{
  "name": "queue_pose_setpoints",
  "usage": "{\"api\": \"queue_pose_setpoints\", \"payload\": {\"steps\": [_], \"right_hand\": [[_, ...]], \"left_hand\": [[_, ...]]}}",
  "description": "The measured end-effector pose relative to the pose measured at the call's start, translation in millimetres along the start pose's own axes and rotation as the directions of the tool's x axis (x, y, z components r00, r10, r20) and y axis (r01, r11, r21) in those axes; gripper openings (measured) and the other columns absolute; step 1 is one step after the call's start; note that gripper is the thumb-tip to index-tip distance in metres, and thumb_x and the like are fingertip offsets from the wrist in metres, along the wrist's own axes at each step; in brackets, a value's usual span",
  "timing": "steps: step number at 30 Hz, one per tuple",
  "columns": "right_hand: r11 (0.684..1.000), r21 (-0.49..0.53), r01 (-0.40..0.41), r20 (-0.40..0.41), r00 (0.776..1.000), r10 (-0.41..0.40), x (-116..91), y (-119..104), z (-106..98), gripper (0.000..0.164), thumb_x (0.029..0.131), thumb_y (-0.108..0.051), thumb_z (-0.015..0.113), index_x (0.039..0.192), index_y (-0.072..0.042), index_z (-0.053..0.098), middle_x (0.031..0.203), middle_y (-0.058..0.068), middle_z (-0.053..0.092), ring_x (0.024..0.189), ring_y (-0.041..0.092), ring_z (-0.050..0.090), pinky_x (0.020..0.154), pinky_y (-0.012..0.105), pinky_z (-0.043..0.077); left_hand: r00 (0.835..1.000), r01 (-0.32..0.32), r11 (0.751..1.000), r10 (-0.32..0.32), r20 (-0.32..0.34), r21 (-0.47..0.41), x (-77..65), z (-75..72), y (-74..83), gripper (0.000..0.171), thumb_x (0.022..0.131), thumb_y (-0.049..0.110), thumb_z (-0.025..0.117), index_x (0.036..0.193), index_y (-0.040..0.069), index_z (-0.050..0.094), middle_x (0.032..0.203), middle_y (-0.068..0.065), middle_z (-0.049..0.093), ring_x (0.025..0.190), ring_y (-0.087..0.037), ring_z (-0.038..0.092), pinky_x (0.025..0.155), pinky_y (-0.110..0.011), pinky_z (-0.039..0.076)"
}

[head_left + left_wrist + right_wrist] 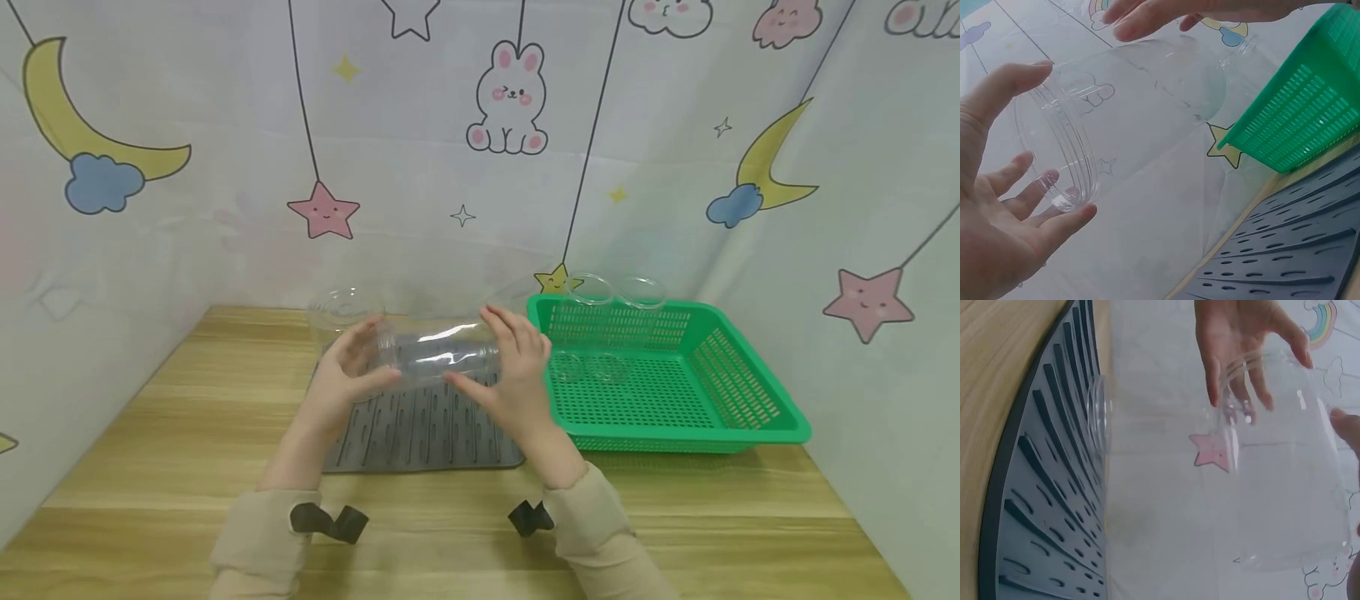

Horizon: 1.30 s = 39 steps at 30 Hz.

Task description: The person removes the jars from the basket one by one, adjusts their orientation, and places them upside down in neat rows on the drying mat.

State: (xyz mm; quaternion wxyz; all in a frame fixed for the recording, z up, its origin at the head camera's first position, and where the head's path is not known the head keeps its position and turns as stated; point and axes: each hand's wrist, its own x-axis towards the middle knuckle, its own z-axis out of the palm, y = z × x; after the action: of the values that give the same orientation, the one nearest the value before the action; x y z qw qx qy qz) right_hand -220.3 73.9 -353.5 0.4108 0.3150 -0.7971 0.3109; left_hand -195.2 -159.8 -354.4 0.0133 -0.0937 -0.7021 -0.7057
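Clear jar (446, 354), held sideways near the centre of the head view, threaded mouth toward frame left, base toward frame right. Pinched at the mouth between thumb and spread fingers of the left hand (347, 379); gripped near the base by the right hand (517, 375), thumb below, fingers on top. Below centre, grey ribbed mat (431, 437) on wooden table (675, 517). Behind the left hand, another transparent jar (347, 310). Right of centre, green basket (750, 435) containing two see-through jars (588, 292).

A clear, empty-looking jar (442, 354) lies sideways, ridged mouth left, base right. The left hand (337, 379) and right hand (517, 379) hold it above the grey mat (427, 437).
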Motion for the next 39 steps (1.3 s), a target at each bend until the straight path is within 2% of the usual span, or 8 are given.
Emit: {"api": "queue_pose_setpoints", "payload": {"steps": [5,8,13,18,24,29,34,39], "right_hand": [[0.973,0.171,-0.155,-0.091,0.981,0.172,0.9,4.3,-1.8,0.094,0.081,-0.067,0.061,0.141,0.002,0.039,0.147,0.02,0.041,0.137,0.037,0.035,0.112,0.061,0.029],[0.902,0.307,-0.305,-0.054,0.94,0.336,1.7,3.7,-3.9,0.108,0.077,-0.075,0.059,0.15,-0.002,0.029,0.156,0.016,0.03,0.145,0.034,0.026,0.118,0.062,0.023],[0.655,0.574,-0.491,0.075,0.829,0.555,2.4,4.5,-7.0,0.124,0.068,-0.075,0.069,0.157,-0.012,0.01,0.164,0.006,0.013,0.151,0.026,0.014,0.123,0.055,0.017],[0.397,0.758,-0.518,0.177,0.749,0.639,1.1,6.7,-5.6,0.137,0.06,-0.071,0.077,0.158,-0.016,-0.002,0.165,0.001,0.006,0.152,0.023,0.012,0.124,0.053,0.017],[0.112,0.891,-0.44,0.266,0.706,0.657,-2.5,4.1,3.7,0.144,0.057,-0.062,0.084,0.157,-0.013,-0.008,0.165,0.01,0.004,0.152,0.031,0.007,0.123,0.059,0.018],[-0.071,0.913,-0.403,0.35,0.681,0.644,-5.4,-1.8,11.1,0.145,0.056,-0.063,0.085,0.157,-0.011,-0.005,0.164,0.017,0.005,0.151,0.036,0.011,0.12,0.063,0.021],[-0.196,0.915,-0.353,0.396,0.69,0.606,-7.8,-4.8,13.2,0.14,0.056,-0.065,0.083,0.158,-0.016,0.0,0.164,0.017,0.01,0.151,0.034,0.016,0.121,0.063,0.018],[-0.258,0.914,-0.313,0.405,0.705,0.582,-8.5,-6.1,13.6,0.139,0.056,-0.059,0.086,0.158,-0.018,0.002,0.163,0.016,0.014,0.151,0.034,0.014,0.122,0.06,0.02]], "left_hand": [[1.0,-0.018,0.998,0.018,-0.008,-0.063,-1.3,-1.9,3.7,0.078,0.086,0.0,0.066,0.153,0.009,0.027,0.158,-0.012,0.03,0.146,-0.035,0.026,0.12,-0.061,0.02],[0.999,-0.036,0.996,0.035,-0.012,-0.081,-2.0,-2.4,5.1,0.077,0.086,-0.001,0.065,0.153,0.01,0.028,0.151,-0.003,0.04,0.142,-0.028,0.034,0.117,-0.047,0.034],[0.994,-0.106,0.983,0.102,-0.034,-0.149,-2.4,-0.3,7.7,0.074,0.085,-0.004,0.063,0.151,0.007,0.03,0.136,0.011,0.051,0.13,-0.013,0.046,0.101,-0.021,0.049],[0.991,-0.132,0.972,0.126,-0.043,-0.197,-3.8,1.6,8.0,0.076,0.084,-0.003,0.063,0.151,0.005,0.028,0.14,0.008,0.047,0.133,-0.018,0.044,0.1,-0.018,0.049],[0.99,-0.138,0.967,0.133,-0.035,-0.213,-3.4,3.5,7.3,0.073,0.086,-0.004,0.057,0.152,0.008,0.027,0.149,0.0,0.04,0.136,-0.015,0.039,0.104,-0.016,0.044],[0.991,-0.131,0.968,0.129,-0.024,-0.214,-4.0,6.7,7.3,0.071,0.087,-0.004,0.056,0.15,0.014,0.031,0.148,0.005,0.041,0.14,-0.019,0.035,0.108,-0.018,0.041],[0.993,-0.121,0.971,0.121,-0.011,-0.205,-3.5,11.0,6.9,0.073,0.087,-0.002,0.058,0.152,0.012,0.029,0.152,0.004,0.038,0.146,-0.028,0.029,0.122,-0.04,0.029],[0.992,-0.12,0.972,0.123,0.005,-0.202,-2.9,14.8,6.5,0.077,0.086,-0.002,0.058,0.154,0.007,0.024,0.16,-0.009,0.025,0.148,-0.033,0.023,0.123,-0.052,0.022]]}}
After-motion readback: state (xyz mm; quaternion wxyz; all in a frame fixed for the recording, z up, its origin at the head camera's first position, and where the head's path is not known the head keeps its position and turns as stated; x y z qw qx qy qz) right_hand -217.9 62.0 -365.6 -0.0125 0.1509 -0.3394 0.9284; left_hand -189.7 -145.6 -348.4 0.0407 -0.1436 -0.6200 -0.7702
